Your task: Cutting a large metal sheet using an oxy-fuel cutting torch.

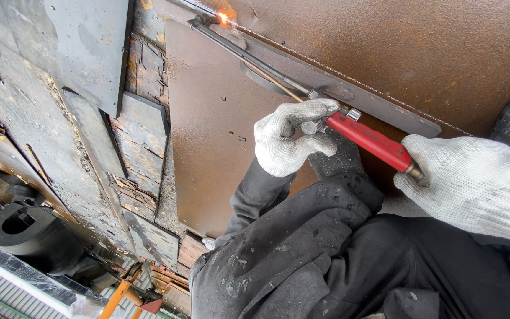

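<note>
A cutting torch with a red handle [370, 140] and long thin metal tubes [249, 58] reaches up to the left. Its tip burns with an orange flame [224, 18] on a rusty steel plate [420, 47]. My left hand [287, 139], in a white knit glove, is closed around the torch's valve knob just ahead of the red handle. My right hand [473, 180], also gloved in white, grips the rear end of the handle. My dark, spattered sleeve and trouser leg [302, 248] fill the lower middle.
A second brown steel sheet [213, 118] lies under the torch tubes. Grey plate offcuts [90, 53] and rusty scraps [143, 142] are stacked at left. A dark round steel piece [25, 227] sits at lower left, beside an orange bar [116, 295].
</note>
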